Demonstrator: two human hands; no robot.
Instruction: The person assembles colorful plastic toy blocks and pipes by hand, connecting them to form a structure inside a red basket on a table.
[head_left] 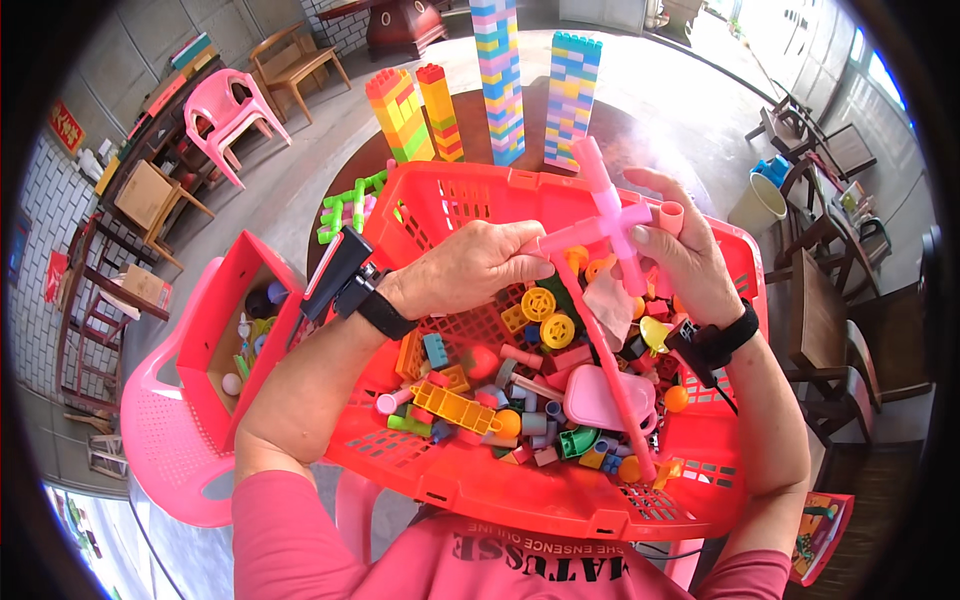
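Observation:
Above the red basket (480,497), both hands hold a toy of pink pipe pieces (609,212) joined by a lilac cross-shaped connector. My left hand (472,262) pinches the end of its left-pointing pipe. My right hand (697,258) is closed around the toy's right side, thumb near the connector; a short pink pipe end shows by the fingers. Beneath them, loose toys fill the basket: yellow wheels (538,304), an orange-yellow beam (455,407), a pink rounded plastic piece (598,396) and small blocks. The red basket handle (617,385) crosses over the pile.
Behind the basket, block towers (499,85) stand on a round dark table (345,180). A green pipe structure (352,207) lies at its left. On the left, a pink chair (150,430) bears a red box (215,350) of toys. Wooden chairs (825,310) stand on the right.

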